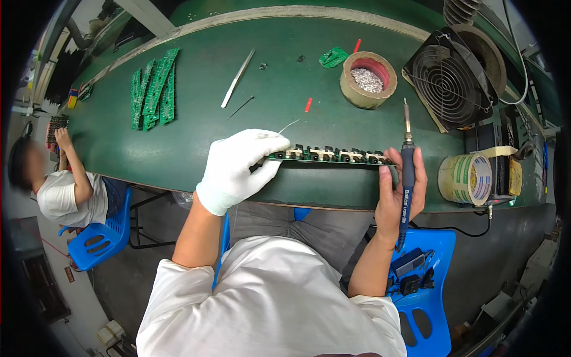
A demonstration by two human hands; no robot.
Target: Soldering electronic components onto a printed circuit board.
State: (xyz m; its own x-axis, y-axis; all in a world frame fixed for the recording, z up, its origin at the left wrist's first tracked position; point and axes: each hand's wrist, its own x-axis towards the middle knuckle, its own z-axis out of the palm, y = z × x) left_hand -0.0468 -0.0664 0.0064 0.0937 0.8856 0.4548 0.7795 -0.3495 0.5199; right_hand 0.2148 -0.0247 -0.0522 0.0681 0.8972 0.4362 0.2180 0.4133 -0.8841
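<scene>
Board (315, 159): already bore a row of black parts (298, 152), so seemed partway along (could not tell the amount left to do). Was held above the near edge of the bench (166, 154), clamped at one end in the gloved left hand (238, 169) along with thin wire (289, 126), pinched at the other by the right hand (390, 205), also wrapped round the iron (407, 172).

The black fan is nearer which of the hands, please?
Right. In the picture, the right hand is below and left of the black fan; the left hand, also below, is much farther left.
</scene>
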